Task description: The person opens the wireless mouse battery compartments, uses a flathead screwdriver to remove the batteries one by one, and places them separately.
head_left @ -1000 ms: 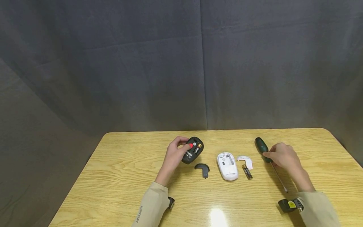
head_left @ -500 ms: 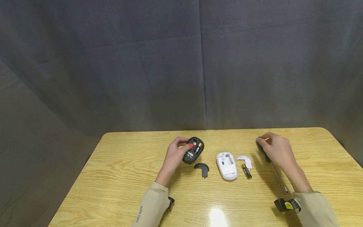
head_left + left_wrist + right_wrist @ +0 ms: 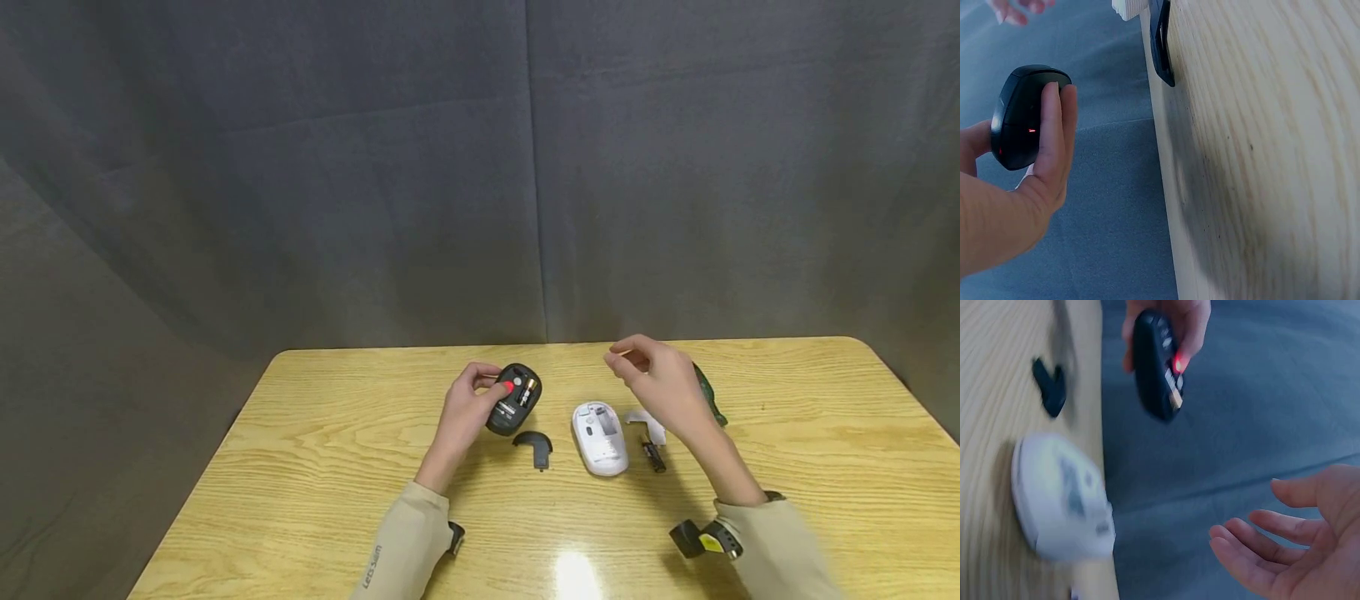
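Observation:
In the head view my left hand (image 3: 463, 410) grips a black computer mouse (image 3: 504, 419), its underside turned up. One battery (image 3: 528, 392) lies in its uncovered slot, and a red glow falls on my thumb. My right hand (image 3: 663, 385) hovers above the table, fingers loosely bent around nothing, as the right wrist view also shows. Below it a white mouse (image 3: 604, 454) lies bottom up with a bare battery slot. Beside that mouse are a white battery cover (image 3: 657, 432), partly hidden by my right hand, and a loose battery (image 3: 654, 457).
A black battery cover (image 3: 540, 452) sits on the wooden table (image 3: 315, 500) just below the black mouse. Behind my right forearm a green-handled screwdriver (image 3: 708, 396) lies mostly hidden. A grey curtain (image 3: 420, 208) hangs behind the table's far edge.
My right hand has left the screwdriver, which stays on the table, and has moved left to above the white battery cover. My left hand keeps the black mouse almost in place.

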`<action>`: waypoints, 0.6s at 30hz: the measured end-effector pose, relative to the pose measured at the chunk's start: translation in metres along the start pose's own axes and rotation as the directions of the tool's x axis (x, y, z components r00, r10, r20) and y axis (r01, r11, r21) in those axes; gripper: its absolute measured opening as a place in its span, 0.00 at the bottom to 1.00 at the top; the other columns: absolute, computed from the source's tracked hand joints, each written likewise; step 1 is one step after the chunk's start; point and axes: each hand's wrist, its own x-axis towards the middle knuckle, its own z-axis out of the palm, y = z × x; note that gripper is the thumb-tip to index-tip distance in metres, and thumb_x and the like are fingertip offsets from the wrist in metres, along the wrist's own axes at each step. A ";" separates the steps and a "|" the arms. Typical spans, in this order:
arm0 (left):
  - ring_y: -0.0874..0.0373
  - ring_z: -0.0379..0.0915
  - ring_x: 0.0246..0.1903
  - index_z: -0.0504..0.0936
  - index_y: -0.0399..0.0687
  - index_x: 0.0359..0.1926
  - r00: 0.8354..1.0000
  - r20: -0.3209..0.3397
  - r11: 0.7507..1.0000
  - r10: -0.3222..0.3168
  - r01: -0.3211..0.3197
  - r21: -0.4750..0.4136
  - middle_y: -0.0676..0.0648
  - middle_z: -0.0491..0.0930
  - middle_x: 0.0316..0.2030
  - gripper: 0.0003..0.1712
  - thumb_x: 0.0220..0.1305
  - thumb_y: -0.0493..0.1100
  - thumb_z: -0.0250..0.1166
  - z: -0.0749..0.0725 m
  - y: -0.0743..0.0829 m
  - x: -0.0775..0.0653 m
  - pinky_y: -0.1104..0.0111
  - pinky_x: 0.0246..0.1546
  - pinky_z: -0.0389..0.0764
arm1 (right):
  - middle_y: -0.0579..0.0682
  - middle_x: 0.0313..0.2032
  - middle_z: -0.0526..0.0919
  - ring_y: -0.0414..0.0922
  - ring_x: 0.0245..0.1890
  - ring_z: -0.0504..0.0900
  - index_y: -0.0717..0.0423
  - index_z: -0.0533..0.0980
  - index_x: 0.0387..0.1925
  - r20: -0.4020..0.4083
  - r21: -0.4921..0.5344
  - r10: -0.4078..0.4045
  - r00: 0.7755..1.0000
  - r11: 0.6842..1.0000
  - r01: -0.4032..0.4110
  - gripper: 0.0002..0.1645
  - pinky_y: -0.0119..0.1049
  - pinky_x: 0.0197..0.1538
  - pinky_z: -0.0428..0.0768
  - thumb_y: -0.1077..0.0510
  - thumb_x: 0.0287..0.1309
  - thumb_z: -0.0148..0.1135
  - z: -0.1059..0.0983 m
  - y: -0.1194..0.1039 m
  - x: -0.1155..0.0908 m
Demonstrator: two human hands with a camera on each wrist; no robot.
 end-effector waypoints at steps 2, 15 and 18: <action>0.50 0.76 0.46 0.80 0.35 0.53 1.000 0.003 1.000 0.001 -0.001 -0.003 0.39 0.81 0.46 0.18 0.64 0.38 0.66 0.000 0.000 0.000 0.69 0.40 0.78 | 0.56 0.38 0.88 0.53 0.40 0.86 0.63 0.83 0.50 0.007 0.020 -0.002 1.000 1.000 0.002 0.14 0.45 0.41 0.79 0.56 0.73 0.62 0.006 -0.008 0.002; 0.46 0.74 0.51 0.79 0.35 0.56 1.000 0.012 0.999 0.001 0.000 -0.034 0.38 0.80 0.49 0.19 0.66 0.39 0.64 0.003 0.003 0.000 0.67 0.44 0.75 | 0.61 0.49 0.86 0.60 0.52 0.84 0.64 0.80 0.55 0.100 0.133 -0.028 0.995 0.991 0.014 0.17 0.56 0.52 0.82 0.58 0.70 0.64 0.047 -0.044 0.011; 0.46 0.74 0.51 0.78 0.34 0.56 1.000 0.010 0.998 0.002 -0.001 -0.057 0.38 0.79 0.49 0.20 0.66 0.39 0.63 0.002 0.004 0.000 0.68 0.44 0.75 | 0.63 0.51 0.85 0.61 0.54 0.83 0.65 0.80 0.55 0.104 0.155 -0.020 0.994 0.988 0.004 0.18 0.57 0.53 0.82 0.59 0.69 0.66 0.057 -0.046 0.013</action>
